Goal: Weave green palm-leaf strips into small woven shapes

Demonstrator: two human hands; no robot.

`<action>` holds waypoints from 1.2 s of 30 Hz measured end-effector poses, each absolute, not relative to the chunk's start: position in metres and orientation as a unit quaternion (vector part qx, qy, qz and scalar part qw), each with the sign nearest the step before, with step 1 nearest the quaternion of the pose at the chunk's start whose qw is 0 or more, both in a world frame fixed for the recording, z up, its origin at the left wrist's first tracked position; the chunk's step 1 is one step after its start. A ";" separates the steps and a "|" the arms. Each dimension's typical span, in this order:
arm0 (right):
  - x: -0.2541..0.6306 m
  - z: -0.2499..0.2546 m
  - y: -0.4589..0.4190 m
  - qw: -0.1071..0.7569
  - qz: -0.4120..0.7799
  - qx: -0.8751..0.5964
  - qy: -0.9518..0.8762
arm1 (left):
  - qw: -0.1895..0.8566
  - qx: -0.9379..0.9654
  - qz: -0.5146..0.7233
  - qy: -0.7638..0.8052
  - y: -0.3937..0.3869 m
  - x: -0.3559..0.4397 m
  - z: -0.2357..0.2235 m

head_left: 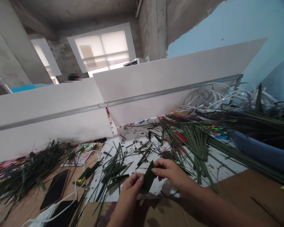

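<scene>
Between both hands is a short, wide piece of dark green leaf point(148, 179), held up on a slant above the front edge of the white work surface. My left hand point(133, 185) pinches its lower left side, thumb on top. On the upper right side, my right hand point(167, 170) grips the same piece between thumb and fingers. Just left of my left hand lie loose cut leaf strips point(115, 171). Beyond my right hand a fan of long green leaf strips point(194, 142) spreads over the surface.
At the left are a heap of green stems point(38, 167), a phone point(54, 189) and a white cable point(72, 192). A blue basin point(257, 148) with dark leaves stands at the right, coiled white strips point(208, 97) behind it. White panels point(156, 82) wall off the back.
</scene>
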State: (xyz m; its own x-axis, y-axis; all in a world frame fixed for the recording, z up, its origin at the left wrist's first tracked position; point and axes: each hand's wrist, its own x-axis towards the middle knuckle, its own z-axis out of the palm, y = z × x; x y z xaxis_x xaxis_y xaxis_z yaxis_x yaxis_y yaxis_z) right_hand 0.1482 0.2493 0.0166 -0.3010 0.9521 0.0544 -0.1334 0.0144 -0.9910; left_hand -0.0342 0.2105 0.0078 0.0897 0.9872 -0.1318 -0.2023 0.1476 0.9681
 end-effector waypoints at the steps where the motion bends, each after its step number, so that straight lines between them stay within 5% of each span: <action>1: 0.149 0.017 0.250 0.460 0.593 -0.377 -0.543 | 0.619 0.411 0.490 0.456 0.209 -0.034 0.007; 9: 0.149 0.013 0.249 0.456 0.570 -0.398 -0.556 | 0.693 0.272 0.503 0.438 0.198 -0.033 0.010; 16: 0.148 0.005 0.247 0.423 0.562 -0.393 -0.592 | 0.707 0.381 0.437 0.405 0.206 -0.041 0.013; 19: 0.149 0.004 0.246 0.423 0.546 -0.411 -0.595 | 0.597 0.472 0.454 0.463 0.220 -0.061 0.024; 22: 0.150 0.003 0.247 0.428 0.529 -0.425 -0.597 | 0.342 0.550 0.473 0.598 0.238 -0.101 0.039; 29: 0.156 0.000 0.253 0.450 0.516 -0.436 -0.584 | 0.089 0.574 0.378 0.721 0.249 -0.191 0.057; 36: 0.159 -0.010 0.262 0.444 0.508 -0.446 -0.588 | 0.094 0.718 0.222 0.653 0.244 -0.155 0.041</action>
